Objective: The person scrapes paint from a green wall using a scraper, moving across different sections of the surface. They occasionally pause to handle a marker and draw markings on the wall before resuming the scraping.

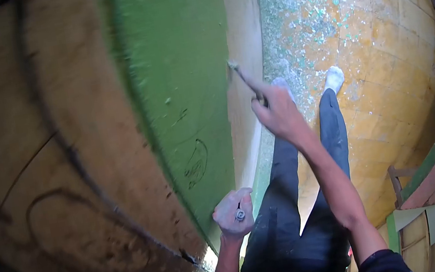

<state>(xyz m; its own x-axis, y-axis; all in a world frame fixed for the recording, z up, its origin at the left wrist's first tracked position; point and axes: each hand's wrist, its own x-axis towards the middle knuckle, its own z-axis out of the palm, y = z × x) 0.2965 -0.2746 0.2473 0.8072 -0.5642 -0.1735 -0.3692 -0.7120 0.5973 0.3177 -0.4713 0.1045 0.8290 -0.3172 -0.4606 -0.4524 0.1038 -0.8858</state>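
My right hand (279, 112) is closed round the handle of a thin scraping tool (242, 75), whose tip touches the lower edge of the green paint on the wall (175, 46). Beside that tip runs a bare, pale strip (239, 24) of wall. Lower in the view, my left hand (234, 213) is closed round a small object with a round metallic end (240, 215); the rest of it is hidden in the fist. This hand is close to the green surface.
Paint flakes (311, 7) lie scattered over the yellowish tiled floor (385, 81). My feet in pale socks (335, 78) stand by the wall's base. Brown, stained wall (71, 74) is at the left. A small wooden frame (400, 178) stands at the right.
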